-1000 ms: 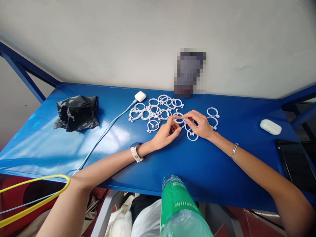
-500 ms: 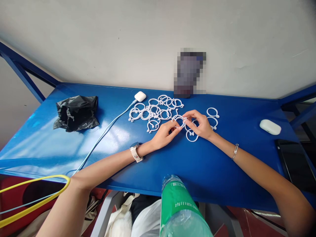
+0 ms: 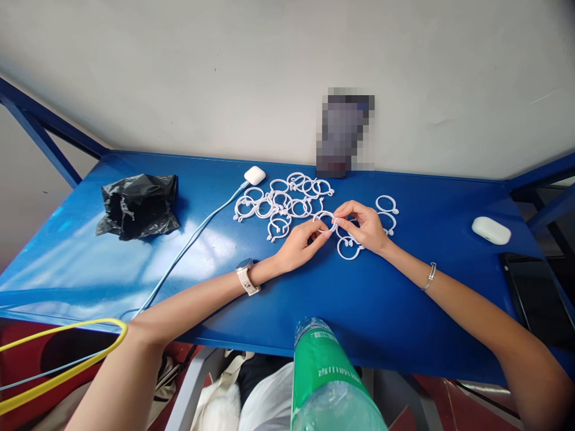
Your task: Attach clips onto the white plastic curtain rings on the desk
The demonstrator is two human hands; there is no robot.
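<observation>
Ring [image 3: 325,213] | left hand [image 3: 299,245], right hand [image 3: 367,230] pinching | table [image 3: 269,311] near edge well apart

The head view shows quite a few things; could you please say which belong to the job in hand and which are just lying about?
Job in hand:
white ring, held between left hand and right hand
loose white rings nearby

Apparently just lying about:
black plastic bag
cabled white case
pale blue cable
far-right white case
black phone-like device
green-labelled bottle

I see open desk [image 3: 206,188] between bag [image 3: 159,200] and rings [image 3: 282,208], but 1 cable [image 3: 197,231] crosses it; a bottle [image 3: 330,368] obstructs mid-front.
</observation>
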